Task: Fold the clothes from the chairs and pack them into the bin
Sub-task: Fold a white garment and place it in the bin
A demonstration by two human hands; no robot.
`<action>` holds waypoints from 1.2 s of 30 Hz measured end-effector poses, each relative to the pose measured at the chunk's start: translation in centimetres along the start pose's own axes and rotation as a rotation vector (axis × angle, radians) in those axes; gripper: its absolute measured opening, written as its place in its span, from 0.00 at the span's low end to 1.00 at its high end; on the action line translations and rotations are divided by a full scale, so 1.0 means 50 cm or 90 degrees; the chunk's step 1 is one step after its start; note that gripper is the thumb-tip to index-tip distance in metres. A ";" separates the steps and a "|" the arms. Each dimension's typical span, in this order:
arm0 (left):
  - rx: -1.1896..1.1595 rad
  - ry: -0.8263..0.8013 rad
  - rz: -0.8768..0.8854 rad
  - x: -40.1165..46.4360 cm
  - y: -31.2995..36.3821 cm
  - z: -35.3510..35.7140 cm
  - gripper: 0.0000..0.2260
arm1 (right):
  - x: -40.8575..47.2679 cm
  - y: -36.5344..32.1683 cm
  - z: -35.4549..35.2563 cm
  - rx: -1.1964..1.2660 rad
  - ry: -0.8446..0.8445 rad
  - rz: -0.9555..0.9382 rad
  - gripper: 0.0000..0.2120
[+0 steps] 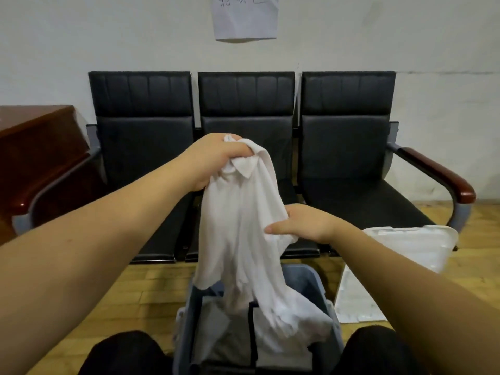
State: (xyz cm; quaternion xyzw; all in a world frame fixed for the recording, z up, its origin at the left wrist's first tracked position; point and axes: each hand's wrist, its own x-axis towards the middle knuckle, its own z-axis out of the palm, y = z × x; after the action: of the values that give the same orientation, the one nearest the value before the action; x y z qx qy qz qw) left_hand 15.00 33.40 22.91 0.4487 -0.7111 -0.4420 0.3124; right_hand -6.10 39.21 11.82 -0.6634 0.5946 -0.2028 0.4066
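A white collared shirt (243, 226) hangs in front of me over the blue-grey bin (316, 280). My left hand (216, 158) grips it at the collar, held high. My right hand (300, 226) pinches the shirt's right side lower down. The shirt's lower end trails into the bin, lying on grey and dark folded clothes (216, 334) inside. Three black chairs (343, 147) stand in a row behind, with no clothes on the visible parts of their seats.
A white bin lid (422, 247) leans against the right chair, and a white sheet (354, 301) lies on the wooden floor beside the bin. A brown wooden desk (35, 147) stands at the left. My dark-trousered knees (121, 353) flank the bin.
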 end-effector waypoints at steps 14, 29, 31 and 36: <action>-0.338 0.196 -0.162 -0.016 -0.089 0.005 0.14 | -0.052 0.241 0.175 0.277 0.164 0.163 0.07; -0.041 0.093 -0.117 -0.142 -0.264 0.157 0.18 | -0.039 0.052 0.136 0.145 0.191 -0.021 0.11; 0.004 -0.003 -0.119 -0.150 -0.276 0.179 0.20 | -0.036 0.044 0.140 0.108 0.155 -0.037 0.10; 0.009 -0.076 -0.114 -0.157 -0.311 0.191 0.07 | -0.046 0.065 0.165 0.078 0.147 -0.057 0.08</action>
State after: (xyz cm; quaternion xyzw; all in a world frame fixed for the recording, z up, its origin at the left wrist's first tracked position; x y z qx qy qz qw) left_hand 15.78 40.69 4.43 0.4853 -0.6890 -0.4889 0.2253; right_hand -2.39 44.01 4.92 -0.6356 0.5933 -0.3317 0.3660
